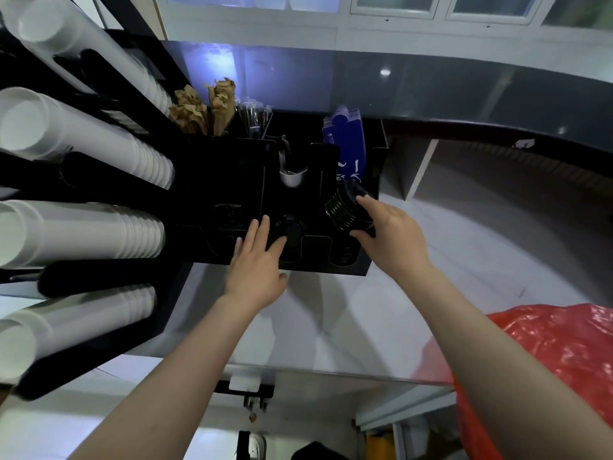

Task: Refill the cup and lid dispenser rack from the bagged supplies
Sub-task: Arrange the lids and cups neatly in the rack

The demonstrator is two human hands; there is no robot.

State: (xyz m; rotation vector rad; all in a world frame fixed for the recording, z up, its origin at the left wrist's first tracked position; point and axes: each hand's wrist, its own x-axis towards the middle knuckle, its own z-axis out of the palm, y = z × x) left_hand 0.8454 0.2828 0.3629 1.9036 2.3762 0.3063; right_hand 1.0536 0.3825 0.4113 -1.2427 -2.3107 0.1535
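1. The right hand [386, 237] grips a tilted stack of black lids [345, 209], thumb below and fingers curled over the top, just above the right-hand slot of the black rack [232, 180].
2. The left hand [257, 260] lies open, fingers straight on the rack's front edge, thumb touching the lids [289, 227] already sitting in the middle slot.
3. The rack stands at the counter [331, 327] edge nearest the wall; bare counter lies in front of it, under both forearms.
4. At the rack's back, blue sleeves [345, 141] stand upright right behind the held stack, close to it. A small white cup [292, 177] sits in the middle, brown paper packets [202, 107] at the back left corner.
5. Left of the rack, long rows of white cups [83, 230] jut out from black tubes, crowding that side.
6. A red bag [547, 360] lies on the counter's right, beside the right forearm.
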